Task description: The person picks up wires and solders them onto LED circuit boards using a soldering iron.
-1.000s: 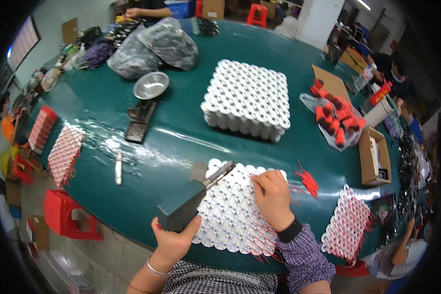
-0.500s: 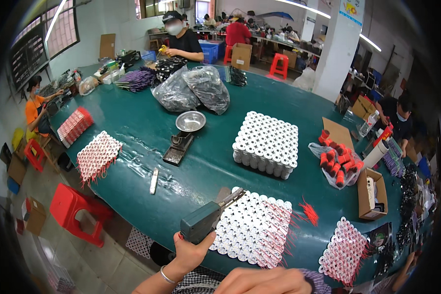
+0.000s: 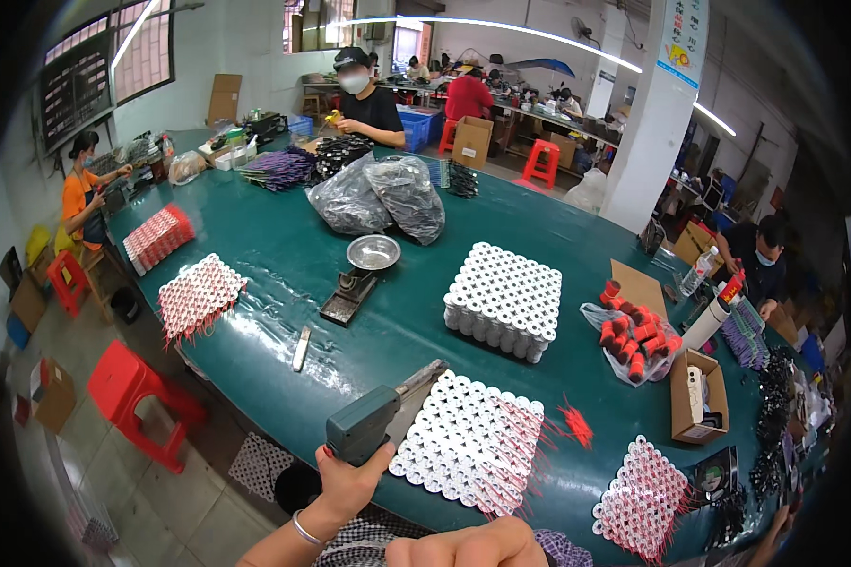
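Observation:
My left hand [image 3: 350, 480], with a bangle at the wrist, is closed round a dark green boxy hand tool [image 3: 359, 425]. The tool's long metal end points up and right, beside the top left corner of a block of white round, holed parts [image 3: 444, 425]. Thin red wires [image 3: 511, 449] lie across the block's right side. At the lower edge, my right hand [image 3: 468, 546] is in front of the block with its fingers curled. What those fingers hold, if anything, is hidden.
A taller stack of white cylinders [image 3: 503, 298] stands beyond. Red spools [image 3: 638, 335] in a plastic bag, a cardboard box [image 3: 698, 397] and a wired block [image 3: 641, 496] are at right. A metal bowl [image 3: 373, 252] tops a small scale. Co-workers sit around the green table [image 3: 265, 378].
The view has shifted slightly. The tool's metal end has moved off the block's top left corner to just beside it. My right hand sits lower and shows less.

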`<state>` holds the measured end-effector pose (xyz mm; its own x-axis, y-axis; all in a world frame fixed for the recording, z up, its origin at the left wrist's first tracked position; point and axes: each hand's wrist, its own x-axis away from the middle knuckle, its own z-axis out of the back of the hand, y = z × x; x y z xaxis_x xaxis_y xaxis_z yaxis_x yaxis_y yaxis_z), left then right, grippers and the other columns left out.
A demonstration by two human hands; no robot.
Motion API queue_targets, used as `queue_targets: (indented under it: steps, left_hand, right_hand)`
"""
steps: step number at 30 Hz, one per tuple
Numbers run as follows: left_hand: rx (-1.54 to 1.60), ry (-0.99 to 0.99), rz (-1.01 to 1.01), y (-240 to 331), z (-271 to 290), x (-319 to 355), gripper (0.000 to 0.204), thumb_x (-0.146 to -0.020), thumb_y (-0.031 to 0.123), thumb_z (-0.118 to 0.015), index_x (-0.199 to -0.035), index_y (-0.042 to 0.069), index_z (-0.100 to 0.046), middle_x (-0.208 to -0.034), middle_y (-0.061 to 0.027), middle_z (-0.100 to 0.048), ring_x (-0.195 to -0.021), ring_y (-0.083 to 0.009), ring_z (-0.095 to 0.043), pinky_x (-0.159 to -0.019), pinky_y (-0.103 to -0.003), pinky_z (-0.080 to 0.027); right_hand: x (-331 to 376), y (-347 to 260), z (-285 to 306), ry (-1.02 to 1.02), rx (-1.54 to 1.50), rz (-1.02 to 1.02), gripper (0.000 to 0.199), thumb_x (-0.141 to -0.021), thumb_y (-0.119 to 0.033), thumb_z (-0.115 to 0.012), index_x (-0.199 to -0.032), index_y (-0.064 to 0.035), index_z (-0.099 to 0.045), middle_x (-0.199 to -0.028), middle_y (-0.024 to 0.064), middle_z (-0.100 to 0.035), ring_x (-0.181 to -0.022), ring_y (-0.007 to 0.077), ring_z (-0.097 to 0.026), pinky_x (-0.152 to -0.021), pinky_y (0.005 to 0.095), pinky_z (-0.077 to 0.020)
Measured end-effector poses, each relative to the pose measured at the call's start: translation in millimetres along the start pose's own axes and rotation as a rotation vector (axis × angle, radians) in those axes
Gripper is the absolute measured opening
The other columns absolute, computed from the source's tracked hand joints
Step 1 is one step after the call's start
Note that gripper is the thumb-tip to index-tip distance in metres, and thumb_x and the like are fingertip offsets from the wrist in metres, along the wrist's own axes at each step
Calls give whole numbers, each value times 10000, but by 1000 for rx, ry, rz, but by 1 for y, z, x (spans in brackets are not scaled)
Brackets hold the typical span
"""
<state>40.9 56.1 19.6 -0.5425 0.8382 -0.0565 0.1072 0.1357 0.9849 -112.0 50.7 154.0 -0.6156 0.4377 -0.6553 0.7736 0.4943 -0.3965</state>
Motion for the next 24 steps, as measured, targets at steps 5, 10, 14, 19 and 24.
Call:
queue_targets:
  steps: [5,10,14,19,24]
  left_hand:
    - [-16,0,-4,5,3,10,228,-848,-23,-728,-1064,-38,-657,-782,-35,-652,-572,-83,-568,-502,-235,-453]
    - [-47,39,-15,10,7,13,127,-856,43,-744,-953,-9,-681,-734,-5,-654,-562,-72,-574,-514,-236,-442]
    - [-40,35,-69,13,0,12,109,-865,118,-761,-841,25,-708,-685,32,-658,-543,-58,-574,-517,-242,-432]
    - [-11,67,-34,12,0,15,142,-850,48,-752,-964,-7,-687,-746,-4,-664,-556,-72,-578,-511,-243,-452]
    - [-8,74,3,9,-12,19,255,-836,-27,-737,-1079,-42,-662,-789,-49,-667,-571,-87,-583,-502,-244,-467]
  right_hand:
    - [8,11,-10,-64,-94,97,188,-976,-136,-630,-948,49,-650,-866,135,-620,-777,238,-554,-723,345,-474]
    - [20,16,-8,-78,-152,1,280,-980,-194,-627,-996,84,-661,-926,184,-648,-837,272,-595,-741,398,-491]
    - [42,18,-9,-148,-173,-97,323,-973,-180,-637,-998,141,-653,-952,230,-667,-864,329,-635,-756,431,-505]
    - [60,14,-2,-162,-197,-133,238,-965,-102,-647,-895,125,-643,-866,240,-661,-711,321,-635,-638,430,-500]
    - [74,6,-5,-130,-167,-92,261,-958,-129,-677,-866,113,-643,-853,239,-658,-705,322,-630,-628,432,-500]
